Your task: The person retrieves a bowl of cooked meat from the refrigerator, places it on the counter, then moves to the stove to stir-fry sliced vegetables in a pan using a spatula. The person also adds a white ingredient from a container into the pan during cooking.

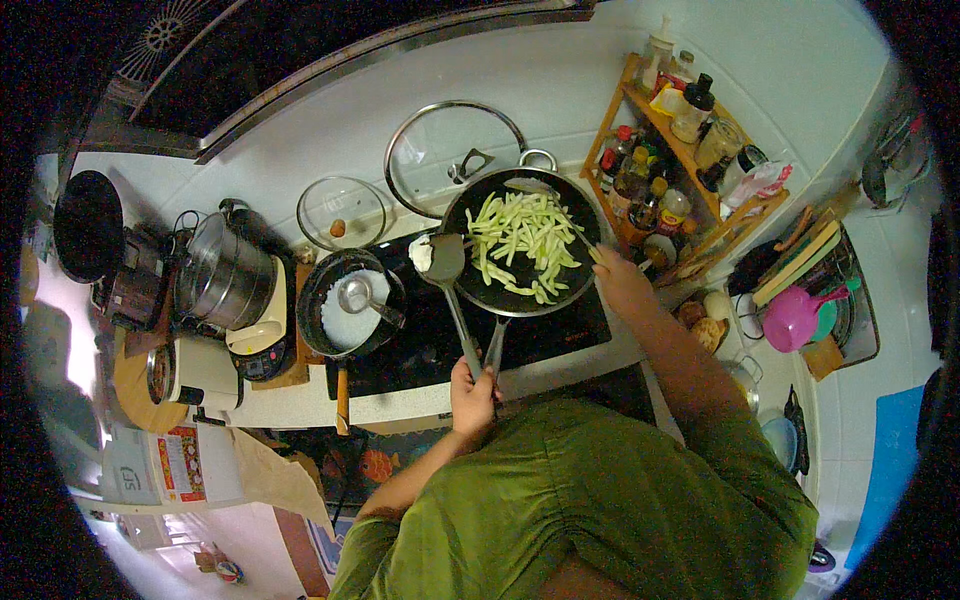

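Note:
My left hand (pixel 475 397) is closed round the handle of a grey spatula (pixel 448 259), whose broad head lies over the left rim of a black frying pan (pixel 469 281); the pan's handle (pixel 496 345) runs down to the same hand. A white lump (pixel 421 253) is beside the spatula head. Pale green vegetable strips (pixel 521 240) lie in the pan. At the pan's right rim my right hand (pixel 621 281) grips a thin-handled utensil (pixel 574 225); its wide end rests among the strips near the far rim.
Left on the black cooktop (pixel 420 375) stands a small pot (pixel 301 330) with white contents and a ladle (pixel 355 294). Glass lids (pixel 420 150) lean on the wall. A wooden rack (pixel 600 142) of bottles stands at right, near a pink dipper (pixel 789 319). A steamer pot (pixel 225 270) is far left.

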`<state>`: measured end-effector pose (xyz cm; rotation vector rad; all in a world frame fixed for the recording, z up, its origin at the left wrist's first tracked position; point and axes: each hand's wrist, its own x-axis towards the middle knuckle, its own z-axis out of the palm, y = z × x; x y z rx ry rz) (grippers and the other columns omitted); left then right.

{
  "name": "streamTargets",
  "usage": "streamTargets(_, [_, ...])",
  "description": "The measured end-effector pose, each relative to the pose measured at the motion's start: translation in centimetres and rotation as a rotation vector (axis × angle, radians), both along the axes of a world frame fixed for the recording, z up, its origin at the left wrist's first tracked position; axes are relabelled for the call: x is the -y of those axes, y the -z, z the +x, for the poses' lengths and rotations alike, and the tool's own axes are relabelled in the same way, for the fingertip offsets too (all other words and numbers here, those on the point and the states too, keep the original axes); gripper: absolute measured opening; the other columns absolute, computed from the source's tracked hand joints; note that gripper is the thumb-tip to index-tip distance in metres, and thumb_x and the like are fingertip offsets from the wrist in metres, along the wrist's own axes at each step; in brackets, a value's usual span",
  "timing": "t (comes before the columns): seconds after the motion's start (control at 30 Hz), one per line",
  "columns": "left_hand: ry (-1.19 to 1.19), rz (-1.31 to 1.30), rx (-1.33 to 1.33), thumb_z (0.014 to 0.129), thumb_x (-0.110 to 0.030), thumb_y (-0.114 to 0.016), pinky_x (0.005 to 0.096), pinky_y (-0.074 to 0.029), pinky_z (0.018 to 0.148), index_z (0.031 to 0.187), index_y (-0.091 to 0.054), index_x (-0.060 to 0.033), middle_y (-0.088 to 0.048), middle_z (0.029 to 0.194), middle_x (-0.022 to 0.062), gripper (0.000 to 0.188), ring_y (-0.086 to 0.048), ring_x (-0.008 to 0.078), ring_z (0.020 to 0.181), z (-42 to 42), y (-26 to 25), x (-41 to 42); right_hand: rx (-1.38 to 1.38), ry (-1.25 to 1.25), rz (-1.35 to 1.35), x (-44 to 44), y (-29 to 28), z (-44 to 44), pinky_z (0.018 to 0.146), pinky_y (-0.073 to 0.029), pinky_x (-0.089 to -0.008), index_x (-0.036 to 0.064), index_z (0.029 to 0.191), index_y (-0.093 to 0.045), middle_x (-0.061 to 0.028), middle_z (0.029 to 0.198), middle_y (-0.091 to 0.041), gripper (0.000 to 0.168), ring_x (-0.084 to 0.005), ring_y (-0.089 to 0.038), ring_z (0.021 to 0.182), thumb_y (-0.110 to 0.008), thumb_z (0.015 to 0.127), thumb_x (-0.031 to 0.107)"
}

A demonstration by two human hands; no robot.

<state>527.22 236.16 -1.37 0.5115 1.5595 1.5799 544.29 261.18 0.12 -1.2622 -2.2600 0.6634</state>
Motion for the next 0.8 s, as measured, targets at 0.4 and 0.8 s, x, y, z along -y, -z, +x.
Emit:
streamTargets(0.4, [0.061,-0.010,-0.063,0.088,-0.008,-0.046,0.0265,-0.043,0.048,0.112,-0.037,0.0012,-0.049,0.069,0.0051,0.028,-0.048,0.0114,0.051,-0.5,-0.4,-0.1,0.225,-0.291,-0.281,4.3,-3.8,1.9,0.082,-0.045,-0.0434,0.005,0.120,-0.048,-0.0195,0.106,-0.058,0.040,-0.0366,-0.056,0.097,-0.053,0.085,0.025])
streamTargets(0.8, [0.067,0.006,-0.050,0.088,-0.007,-0.046,0.0254,-0.041,0.047,0.114,-0.036,0.0004,-0.048,0.068,0.0045,0.029,-0.047,0.0105,0.051,-0.5,-0.1,-0.3,0.481,-0.166,-0.187,5.6,-5.9,9.6,0.082,-0.046,-0.0444,0.012,0.122,-0.046,-0.0191,0.104,-0.059,0.039,-0.0352,-0.057,0.095,-0.046,0.088,0.031])
